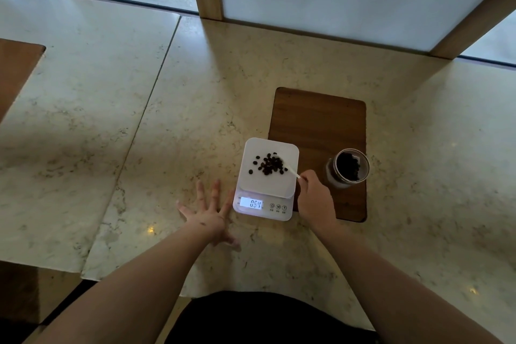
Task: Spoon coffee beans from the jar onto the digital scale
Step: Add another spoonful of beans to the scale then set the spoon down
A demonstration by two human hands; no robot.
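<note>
The digital scale (266, 179) sits on the pale marble surface (178, 109) just right of the view's centre, its lit display (251, 203) reading 0.54, though the middle digit is a little soft. To the display's 3 o'clock are three round buttons (278, 206) marked C, M and T; the small print under them is too fine to read. No brand name can be made out.

On the scale's white platform lies a loose pile of coffee beans (269, 164), with a few strays toward 9 o'clock of the heap. A slim white spoon (290, 170) reaches in from the pile's 4 o'clock, its bowl end among the beans.

The right hand (317, 198) is at the scale's 3 o'clock, fingers (304, 177) closed around the spoon's handle end in a pinch. The left hand (208, 218) is at the scale's 8 o'clock, fingers (214, 193) spread wide and flat on the surface, holding nothing; its forefinger tip lies just beside the scale's edge, and whether it touches cannot be told.

The glass jar (347, 172) stands upright and lidless at the scale's 3 o'clock, beyond the right hand, with dark beans inside. It rests on a brown wooden board (321, 123), near the board's right edge. The scale's right side overlaps the board's left edge.
</note>
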